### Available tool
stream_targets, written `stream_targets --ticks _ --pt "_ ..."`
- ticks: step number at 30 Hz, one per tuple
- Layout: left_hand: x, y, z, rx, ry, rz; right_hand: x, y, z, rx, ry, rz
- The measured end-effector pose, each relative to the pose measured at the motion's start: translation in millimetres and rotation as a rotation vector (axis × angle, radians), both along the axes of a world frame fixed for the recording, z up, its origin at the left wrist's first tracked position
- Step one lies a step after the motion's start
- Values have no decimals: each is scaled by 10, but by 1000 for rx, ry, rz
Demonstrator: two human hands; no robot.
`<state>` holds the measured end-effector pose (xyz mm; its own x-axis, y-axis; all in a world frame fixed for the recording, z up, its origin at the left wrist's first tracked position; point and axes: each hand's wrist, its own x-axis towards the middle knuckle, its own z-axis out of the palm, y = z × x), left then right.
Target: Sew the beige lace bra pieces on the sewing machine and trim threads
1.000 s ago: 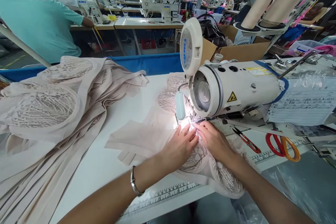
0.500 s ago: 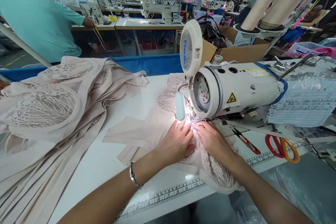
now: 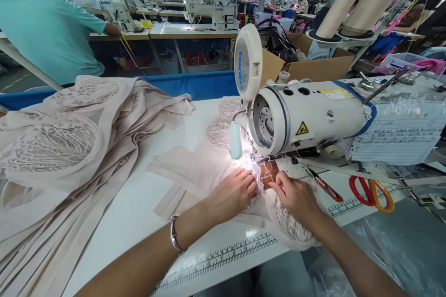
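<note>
A pale pink lace bra piece (image 3: 291, 218) lies under the needle area of a white sewing machine (image 3: 310, 113), lit by a small lamp (image 3: 236, 141). My left hand (image 3: 233, 192) rests on the fabric just in front of the needle, fingers together and bent over it. To its right, my right hand (image 3: 296, 197) pinches the edge of the lace between thumb and fingers. A brown patch of the machine bed (image 3: 268, 174) shows between the hands. The needle and presser foot are lost in glare.
Heaped at the left are several matching lace pieces (image 3: 69, 139). Red-handled and orange-handled scissors (image 3: 371, 192) and red thread snips (image 3: 325, 185) lie right of my hand. Thread cones (image 3: 337, 11) and a cardboard box (image 3: 320, 67) stand behind. A co-worker (image 3: 52, 37) sits at far left.
My right hand has drawn back from the needle toward me and changed from lying flat on the fabric to pinching it, uncovering the brown patch. My left hand has shifted slightly toward me.
</note>
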<state>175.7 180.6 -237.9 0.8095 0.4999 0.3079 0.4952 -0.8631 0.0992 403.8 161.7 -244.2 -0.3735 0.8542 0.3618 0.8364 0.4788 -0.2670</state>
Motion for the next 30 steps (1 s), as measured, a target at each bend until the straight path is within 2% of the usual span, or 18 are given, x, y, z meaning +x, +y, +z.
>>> stream_targets --ticks 3,6,10,16,22,26,30 --pt "-13 16 12 -44 -54 -5 25 124 63 -144 -75 61" --pt "-21 14 48 -61 -51 -7 -21 184 102 -215 -153 109" --pt "-23 6 70 -51 -56 8 -106 219 153 -211 -259 49" --pt "-52 -5 86 -43 -25 42 -123 273 226 -217 -259 82" --pt "-65 -25 111 -87 18 78 -72 325 164 -149 -216 150" --pt "-63 -24 100 -88 32 119 -55 381 160 -197 -208 136" --pt "-72 -10 79 -87 35 121 -15 437 98 -216 -169 194"
